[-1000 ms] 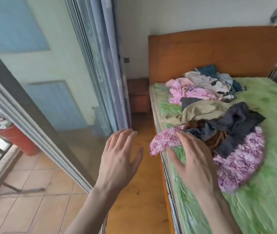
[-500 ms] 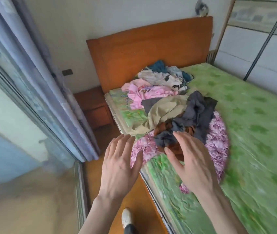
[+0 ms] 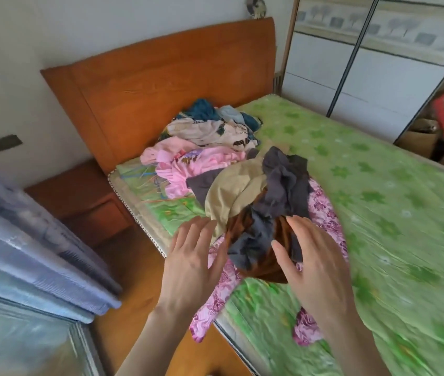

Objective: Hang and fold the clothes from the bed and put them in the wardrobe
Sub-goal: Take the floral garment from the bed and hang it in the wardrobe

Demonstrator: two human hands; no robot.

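Both hands are flat and hold nothing. The left hand [image 3: 191,264] and right hand [image 3: 315,270] hover over the clothes [image 3: 267,210] piled on the bed [image 3: 378,213]. I think picking starts now: grab one piece first.

You are working in soft, even daylight that looks to enter from the glass pane [image 3: 20,346] at lower left, which shows pale, hazy reflections. Shadows are faint. Motion blur smears the green bed cover [image 3: 405,267] at right, and wide-angle distortion bows the wardrobe [image 3: 378,77] lines and headboard [image 3: 161,77].
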